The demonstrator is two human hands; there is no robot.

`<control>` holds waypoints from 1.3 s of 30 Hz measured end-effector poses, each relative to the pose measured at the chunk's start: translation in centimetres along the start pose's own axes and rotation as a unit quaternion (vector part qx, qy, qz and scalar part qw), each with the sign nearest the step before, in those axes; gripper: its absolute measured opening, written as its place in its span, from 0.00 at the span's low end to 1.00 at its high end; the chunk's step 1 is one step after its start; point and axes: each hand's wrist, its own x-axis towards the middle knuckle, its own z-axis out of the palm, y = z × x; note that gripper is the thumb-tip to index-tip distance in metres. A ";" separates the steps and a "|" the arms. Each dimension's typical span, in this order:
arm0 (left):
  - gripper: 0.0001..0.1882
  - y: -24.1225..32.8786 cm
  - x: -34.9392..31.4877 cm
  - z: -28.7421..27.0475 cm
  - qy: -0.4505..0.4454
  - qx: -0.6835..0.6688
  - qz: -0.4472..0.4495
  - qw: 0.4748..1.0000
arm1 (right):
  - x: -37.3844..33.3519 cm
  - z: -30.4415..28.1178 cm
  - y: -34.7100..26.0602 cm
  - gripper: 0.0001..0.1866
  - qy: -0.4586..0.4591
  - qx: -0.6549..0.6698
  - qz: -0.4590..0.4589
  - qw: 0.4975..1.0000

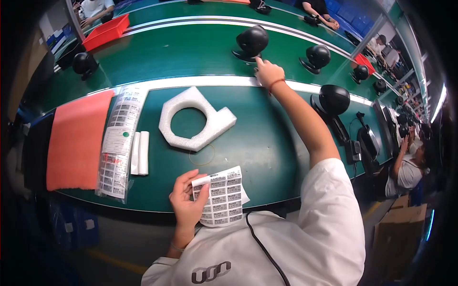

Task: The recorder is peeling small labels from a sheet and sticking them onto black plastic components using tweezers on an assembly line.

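At the near table edge, my left hand [187,202] holds a sheet of labels [222,202], white with rows of grey printed stickers; its top edge curls over. My right hand [270,75] is stretched far forward over the belt's near rail. Its fingers are mostly curled, with the index finger at the base of a black round-headed device [253,40] standing on a disc foot; the exact grip is partly hidden. Between my hands and further left lies a white foam ring [183,119] with a side block. A thin rubber band [202,155] lies below it.
To the left are a pink foam sheet [76,143], a plastic-wrapped label stack [119,143] and white rolls [140,153]. More black devices [318,58] stand along the green belt [191,52]. Another device [334,100] and a black adapter [353,151] lie right. Co-workers sit beyond.
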 end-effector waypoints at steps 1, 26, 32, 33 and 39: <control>0.22 -0.2 0.1 0.0 -0.004 0.001 0.005 1.000 | -2.0 -0.6 0.8 0.20 -0.018 0.001 0.036 0.999; 0.17 -0.2 -0.4 0.0 0.008 0.025 0.113 0.993 | -10.4 -16.2 -1.6 0.17 0.018 0.263 -0.212 0.941; 0.17 -0.2 -0.2 0.1 0.008 0.031 0.099 0.995 | -9.2 -17.1 -10.5 0.16 -0.043 0.287 -0.366 0.884; 0.16 -0.2 -0.1 0.1 0.013 0.028 0.093 0.995 | -8.8 -16.9 -11.1 0.16 -0.062 0.305 -0.352 0.883; 0.06 0.0 -0.2 0.0 0.054 -0.041 0.058 0.996 | -13.8 -17.8 -11.8 0.23 0.031 0.449 -0.362 0.816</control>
